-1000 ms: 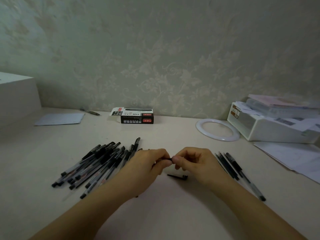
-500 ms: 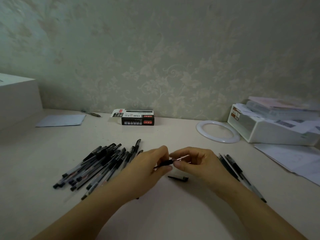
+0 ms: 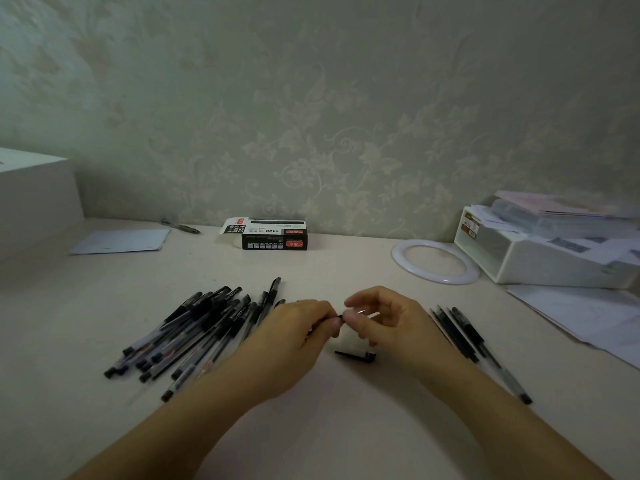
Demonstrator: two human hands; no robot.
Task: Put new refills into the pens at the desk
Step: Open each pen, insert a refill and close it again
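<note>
Two bare forearms reach in from the near edge over a smooth, pale cream desk (image 3: 311,427). The left hand (image 3: 294,337) curls around a slim black pen barrel (image 3: 337,317), only the dark tip of which shows past its fingertips. Facing it, the right hand (image 3: 384,322) pinches a thin, pale refill (image 3: 363,312) between thumb and forefinger, its end meeting the barrel's mouth. Just below the hands a short black pen cap (image 3: 356,355) with a clip lies flat on the desk.

To the left, a loose heap of pens (image 3: 194,336), with clear plastic bodies and black caps, fans out across the surface. To the right, a smaller row of pens (image 3: 467,337) lies almost parallel, thin and dark, beside the right wrist.

Farther back, a black-and-white cardboard refill box (image 3: 273,235) with red labels sits with one end flap open. A white plastic ring (image 3: 434,261) lies flat right of it, next to a white plastic tray (image 3: 540,261) stacked with papers; loose sheets (image 3: 581,313) spread in front of it. On the left lie a pale sheet of paper (image 3: 121,240) and a single pen (image 3: 180,226), with a white box (image 3: 34,199) at the edge. Embossed floral wallpaper (image 3: 329,116) covers the wall behind.
</note>
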